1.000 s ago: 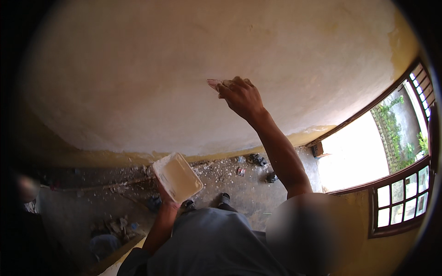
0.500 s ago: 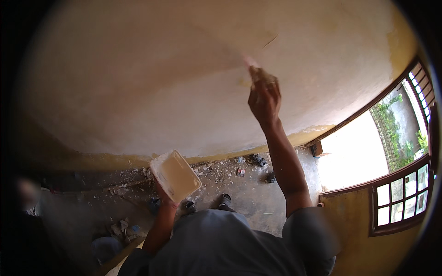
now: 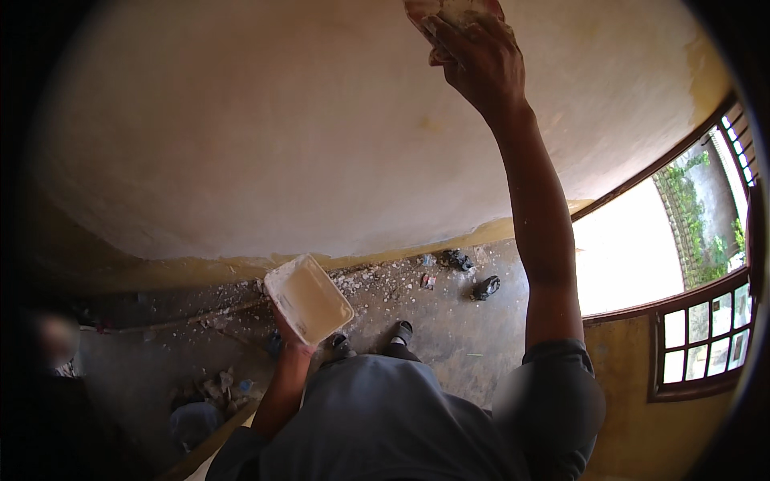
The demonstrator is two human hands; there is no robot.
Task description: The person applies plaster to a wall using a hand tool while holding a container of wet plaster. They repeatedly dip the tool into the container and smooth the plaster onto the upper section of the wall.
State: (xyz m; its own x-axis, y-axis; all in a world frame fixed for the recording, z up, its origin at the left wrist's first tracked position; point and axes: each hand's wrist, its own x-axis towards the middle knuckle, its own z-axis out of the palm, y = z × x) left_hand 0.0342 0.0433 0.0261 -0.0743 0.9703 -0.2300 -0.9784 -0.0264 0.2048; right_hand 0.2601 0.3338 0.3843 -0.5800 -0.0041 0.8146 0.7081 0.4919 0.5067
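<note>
My left hand [image 3: 295, 343] grips a shallow rectangular tub [image 3: 346, 311] from below and its near side. Pale cream filler [image 3: 311, 303] coats the inside of the tub, which is tilted toward me. High at the top edge, my right hand [image 3: 484, 68] is closed around a reddish putty spreader [image 3: 464, 10] smeared with filler; part of the tool is out of the picture. The spreader is against or close to the pale, freshly skimmed wall [image 3: 265, 152]; whether it touches I cannot tell.
Rubble and flakes [image 3: 369, 282] litter the floor along the wall's foot, with black plastic bags [image 3: 485, 289] nearby. On the right are a bright opening and a brown-framed window [image 3: 706, 337]. Another person [image 3: 60, 345], blurred, is at the far left, near a heap of debris [image 3: 216, 389].
My right hand has moved up the wall with the spreader, and the arm is stretched farther. The tub in my left hand has stayed almost in place.
</note>
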